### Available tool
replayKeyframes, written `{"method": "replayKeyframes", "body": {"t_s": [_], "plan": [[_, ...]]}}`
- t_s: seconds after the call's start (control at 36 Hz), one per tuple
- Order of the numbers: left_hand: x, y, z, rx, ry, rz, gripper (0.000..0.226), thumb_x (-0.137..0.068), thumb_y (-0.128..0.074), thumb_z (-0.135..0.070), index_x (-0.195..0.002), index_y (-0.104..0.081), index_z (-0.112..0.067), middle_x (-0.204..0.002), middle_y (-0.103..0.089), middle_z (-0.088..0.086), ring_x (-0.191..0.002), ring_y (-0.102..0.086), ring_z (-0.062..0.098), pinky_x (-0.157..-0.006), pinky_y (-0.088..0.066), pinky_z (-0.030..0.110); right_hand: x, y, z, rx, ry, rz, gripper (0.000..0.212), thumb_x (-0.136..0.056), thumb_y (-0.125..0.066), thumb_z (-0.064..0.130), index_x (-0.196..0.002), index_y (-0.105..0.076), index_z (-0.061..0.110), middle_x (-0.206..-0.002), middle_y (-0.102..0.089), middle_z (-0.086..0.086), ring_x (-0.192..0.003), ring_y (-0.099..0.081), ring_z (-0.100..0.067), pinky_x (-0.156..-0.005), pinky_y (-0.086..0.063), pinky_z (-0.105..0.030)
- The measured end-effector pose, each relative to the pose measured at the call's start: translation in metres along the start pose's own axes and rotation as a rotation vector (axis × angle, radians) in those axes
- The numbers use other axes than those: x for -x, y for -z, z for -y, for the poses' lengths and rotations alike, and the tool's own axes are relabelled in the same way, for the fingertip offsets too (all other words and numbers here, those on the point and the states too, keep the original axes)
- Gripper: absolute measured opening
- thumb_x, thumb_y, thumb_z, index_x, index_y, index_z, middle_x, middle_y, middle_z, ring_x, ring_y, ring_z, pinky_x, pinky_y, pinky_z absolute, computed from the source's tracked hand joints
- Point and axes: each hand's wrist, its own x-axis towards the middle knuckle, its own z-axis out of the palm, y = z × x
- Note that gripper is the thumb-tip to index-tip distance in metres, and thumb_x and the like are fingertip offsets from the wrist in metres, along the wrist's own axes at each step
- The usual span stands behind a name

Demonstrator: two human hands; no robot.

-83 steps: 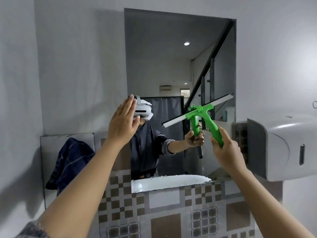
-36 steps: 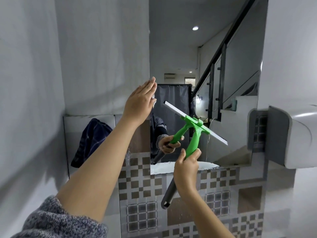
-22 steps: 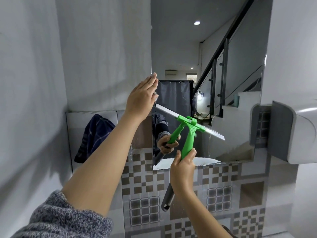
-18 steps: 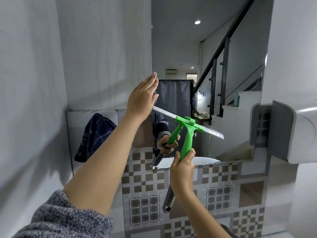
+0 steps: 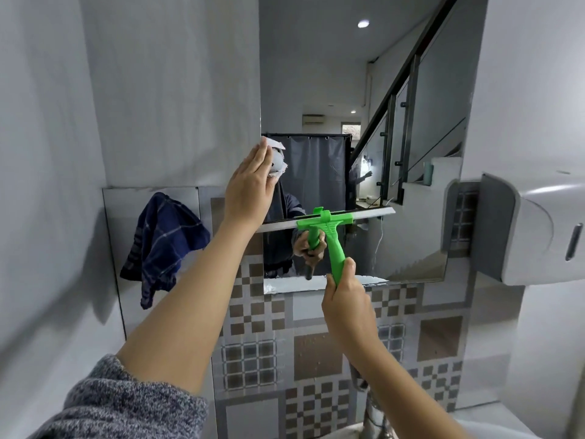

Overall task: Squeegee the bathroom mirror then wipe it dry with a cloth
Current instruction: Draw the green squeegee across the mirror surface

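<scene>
1. Head view: the right hand (image 5: 345, 299) gripped the green squeegee (image 5: 332, 236) by its handle at centre frame, its blade nearly level against the lower mirror (image 5: 364, 106).
2. The left hand (image 5: 250, 191) lay flat, fingers straight, on the mirror's left edge.
3. The blue checked cloth (image 5: 164, 239) hung at middle left, apart from both hands.

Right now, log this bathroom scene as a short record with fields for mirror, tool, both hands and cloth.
mirror: on the wall, above patterned tiles
squeegee: green handle, blade nearly level across the mirror's lower part
left hand: fingers straight, flat at the mirror's left edge
right hand: grips the squeegee's handle
cloth: dark blue checked, hanging left of the mirror, untouched
dispenser: white, on the right wall
</scene>
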Motion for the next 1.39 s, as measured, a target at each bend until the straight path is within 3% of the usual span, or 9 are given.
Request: {"method": "replayKeyframes", "body": {"t_s": [0.17,0.31,0.5,0.61,0.67,0.81,0.97,1.14,1.39], "plan": [[0.013,-0.007,-0.005,0.002,0.064,0.005,0.053,-0.093,-0.052,-0.015,-0.141,-0.031,-0.005,-0.151,-0.027,0.007,-0.138,-0.028,0.022,-0.108,-0.035,0.04,-0.009,0.034,-0.021,0.244,0.131,-0.01,0.043,-0.097,-0.039,0.028,-0.136,-0.026,0.015,-0.091,-0.056,-0.007,-0.062,-0.05,-0.022,-0.049,-0.036,-0.029],[0.025,-0.011,-0.012,0.003,0.122,0.007,0.055,-0.093,-0.053,-0.014,-0.142,-0.03,-0.004,-0.151,-0.026,0.009,-0.139,-0.027,0.023,-0.109,-0.034,0.04,-0.024,0.061,-0.04,0.338,0.238,-0.013,0.046,-0.097,-0.04,0.032,-0.138,-0.027,0.016,-0.087,-0.055,-0.003,-0.057,-0.052,-0.019,-0.047,-0.04,-0.027],[0.04,-0.02,-0.027,-0.006,0.22,-0.013,0.058,-0.097,-0.046,-0.021,-0.146,-0.019,-0.007,-0.155,-0.016,0.007,-0.142,-0.018,0.02,-0.109,-0.02,0.023,-0.045,0.096,-0.075,0.464,0.301,-0.048,0.044,-0.095,-0.041,0.033,-0.135,-0.031,0.018,-0.089,-0.061,-0.005,-0.065,-0.061,-0.028,-0.05,-0.038,-0.03],[0.044,-0.025,-0.041,0.025,0.316,-0.068,0.056,-0.097,-0.045,-0.021,-0.146,-0.02,-0.009,-0.156,-0.014,0.004,-0.138,-0.016,0.008,-0.104,-0.024,0.017,-0.051,0.109,-0.094,0.474,0.278,-0.065,0.041,-0.095,-0.043,0.031,-0.132,-0.034,0.018,-0.091,-0.063,-0.006,-0.069,-0.062,-0.031,-0.052,-0.035,-0.031],[0.045,-0.028,-0.046,0.037,0.351,-0.084,0.056,-0.097,-0.043,-0.02,-0.146,-0.018,-0.01,-0.156,-0.012,0.003,-0.134,-0.011,0.002,-0.1,-0.022,0.012,-0.052,0.113,-0.102,0.459,0.254,-0.07,0.04,-0.095,-0.043,0.03,-0.131,-0.035,0.017,-0.09,-0.062,-0.007,-0.063,-0.055,-0.029,-0.051,-0.031,-0.029],[0.042,-0.034,-0.047,0.021,0.401,-0.102,0.056,-0.097,-0.043,-0.019,-0.146,-0.017,-0.009,-0.156,-0.013,0.004,-0.142,-0.015,0.015,-0.096,-0.007,-0.004,-0.052,0.116,-0.122,0.382,0.179,-0.068,0.039,-0.094,-0.045,0.027,-0.131,-0.036,0.016,-0.092,-0.064,-0.01,-0.061,-0.047,-0.027,-0.052,-0.034,-0.03],[0.042,-0.034,-0.045,0.009,0.399,-0.084,0.058,-0.097,-0.044,-0.022,-0.147,-0.017,-0.012,-0.156,-0.012,0.001,-0.142,-0.017,0.014,-0.094,-0.022,0.007,-0.041,0.111,-0.132,0.286,0.084,-0.057,0.04,-0.096,-0.043,0.028,-0.133,-0.036,0.016,-0.096,-0.063,-0.011,-0.065,-0.045,-0.025,-0.054,-0.032,-0.03],[0.043,-0.03,-0.043,0.017,0.377,-0.068,0.059,-0.096,-0.047,-0.021,-0.146,-0.018,-0.011,-0.156,-0.012,0.002,-0.141,-0.02,0.016,-0.094,-0.022,0.007,-0.031,0.096,-0.137,0.125,-0.052,-0.037,0.038,-0.095,-0.044,0.026,-0.131,-0.038,0.014,-0.092,-0.06,-0.016,-0.07,-0.046,-0.028,-0.061,-0.037,-0.033],[0.044,-0.026,-0.041,0.018,0.324,-0.052,0.06,-0.096,-0.047,-0.023,-0.146,-0.017,-0.009,-0.156,-0.014,0.004,-0.141,-0.022,0.018,-0.101,-0.023,0.015,-0.023,0.08,-0.127,-0.08,-0.19,-0.04,0.024,-0.094,-0.044,0.023,-0.115,-0.042,0.013,-0.078,-0.053,-0.009,-0.069,-0.055,-0.032,-0.058,-0.041,-0.034]]}}
